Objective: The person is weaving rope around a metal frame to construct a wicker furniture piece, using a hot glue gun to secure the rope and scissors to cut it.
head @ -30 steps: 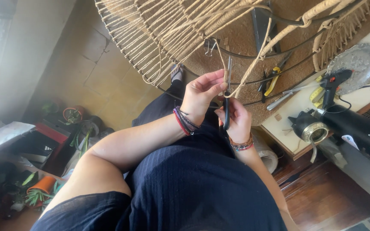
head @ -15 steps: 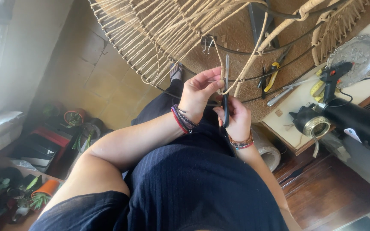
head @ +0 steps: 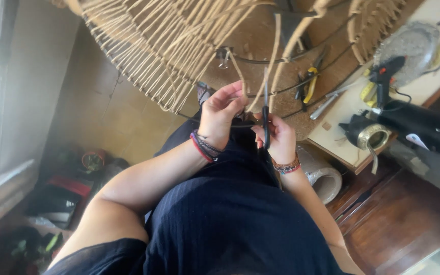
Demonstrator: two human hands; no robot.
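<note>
the right hand [head: 280,138] grips black scissors [head: 266,114] upright, blades pointing up. the left hand [head: 221,113] pinches a pale cord [head: 260,86] just left of the blades, hanging from the woven frame [head: 169,46].

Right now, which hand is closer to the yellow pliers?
Right. The right hand, holding scissors, sits just below the yellow pliers; the left hand is farther away.

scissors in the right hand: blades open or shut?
Shut, as far as the view shows: the scissors read as a single dark upright line above the right hand, no gap between blades. The left hand pinches a cord beside them.
</note>
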